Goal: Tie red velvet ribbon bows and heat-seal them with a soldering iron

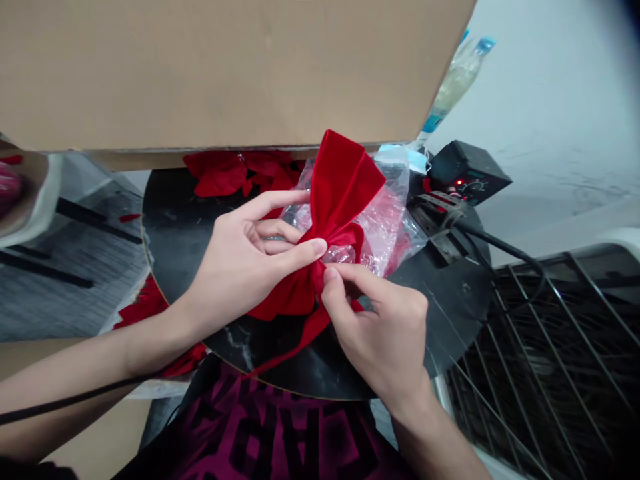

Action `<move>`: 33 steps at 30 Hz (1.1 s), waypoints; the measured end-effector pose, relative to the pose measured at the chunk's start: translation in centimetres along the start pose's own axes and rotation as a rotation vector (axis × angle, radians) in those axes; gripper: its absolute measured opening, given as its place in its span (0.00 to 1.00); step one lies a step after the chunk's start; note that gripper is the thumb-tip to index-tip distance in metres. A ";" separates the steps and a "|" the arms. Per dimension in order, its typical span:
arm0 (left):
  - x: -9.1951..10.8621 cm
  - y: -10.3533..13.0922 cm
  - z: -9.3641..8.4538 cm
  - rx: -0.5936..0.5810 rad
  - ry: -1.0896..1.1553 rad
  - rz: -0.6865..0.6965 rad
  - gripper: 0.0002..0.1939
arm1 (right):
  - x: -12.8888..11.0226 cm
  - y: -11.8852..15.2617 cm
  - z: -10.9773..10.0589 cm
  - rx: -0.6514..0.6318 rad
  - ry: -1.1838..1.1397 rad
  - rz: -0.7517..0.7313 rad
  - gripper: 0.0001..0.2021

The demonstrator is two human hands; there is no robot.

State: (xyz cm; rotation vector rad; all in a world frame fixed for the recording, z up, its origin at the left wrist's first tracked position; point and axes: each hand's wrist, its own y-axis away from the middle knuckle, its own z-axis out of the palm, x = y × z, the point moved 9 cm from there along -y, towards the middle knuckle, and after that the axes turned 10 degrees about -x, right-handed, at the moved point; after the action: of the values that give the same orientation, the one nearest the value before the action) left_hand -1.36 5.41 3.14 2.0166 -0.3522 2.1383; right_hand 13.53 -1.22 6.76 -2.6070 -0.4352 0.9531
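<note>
A cardboard box fills twelve o'clock above a round black table. Mid-table, before a clear bag at one o'clock, is the red bow. At nine, the left hand grips its centre, thumb in front, fingers half curled; at four, the right hand pinches its ribbon, thumb against forefinger.

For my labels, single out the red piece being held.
The bow between the left hand and right hand. The red cloth by the box and the red pieces at lower left are in neither hand.
</note>
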 end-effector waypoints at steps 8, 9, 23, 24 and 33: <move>-2.0 -0.3 0.3 -0.093 0.241 -0.129 0.28 | 4.0 2.4 4.4 -0.333 -0.769 0.421 0.09; -2.1 -0.4 0.2 -0.088 0.264 -0.132 0.28 | 4.3 2.9 4.5 -0.383 -0.788 0.432 0.07; -0.2 -0.8 -0.4 -0.005 0.079 -0.042 0.27 | 2.1 0.3 -2.4 -0.105 -0.170 0.127 0.08; -0.2 -0.7 -0.2 -0.010 0.077 -0.035 0.27 | 1.4 -0.3 -1.5 -0.115 -0.175 0.102 0.07; 1.1 -0.9 -1.1 0.063 0.094 0.080 0.24 | 3.7 1.2 1.4 -0.310 -0.357 0.210 0.06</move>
State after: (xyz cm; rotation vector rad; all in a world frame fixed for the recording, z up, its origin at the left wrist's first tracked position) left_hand -2.25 6.53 4.24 1.9571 -0.3624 2.3110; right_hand 15.45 -0.55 3.19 -2.7983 -0.4302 1.5461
